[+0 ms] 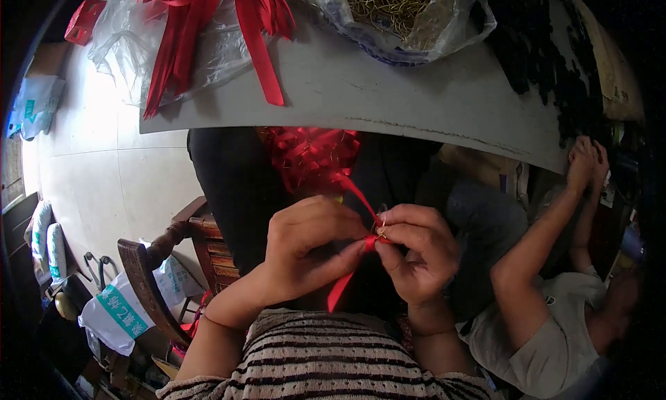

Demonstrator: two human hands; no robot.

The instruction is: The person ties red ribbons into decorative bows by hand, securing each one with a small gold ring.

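Observation:
In front of my body, both hands meet over a narrow red ribbon (340, 290). My left hand (309, 237) is closed, its thumb and forefinger pinching the ribbon from the left. From the other side my right hand (422, 251) closes its fingertips at a thin gold-coloured tie (382, 224) beside the folded part of the ribbon. One ribbon end slants down below the fingers; a stretch runs up and left toward a pile of red ribbon pieces (316, 152) with gold bits between my dark-clad legs. The fingers partly hide where tie and ribbon meet.
On the grey table (333, 95) ahead lie a bundle of long red ribbons (182, 39) on clear plastic, a bag of gold ties (392, 5) and black strips (534, 46). A co-worker (548, 310) sits at right. A wooden chair (154, 289) stands at left.

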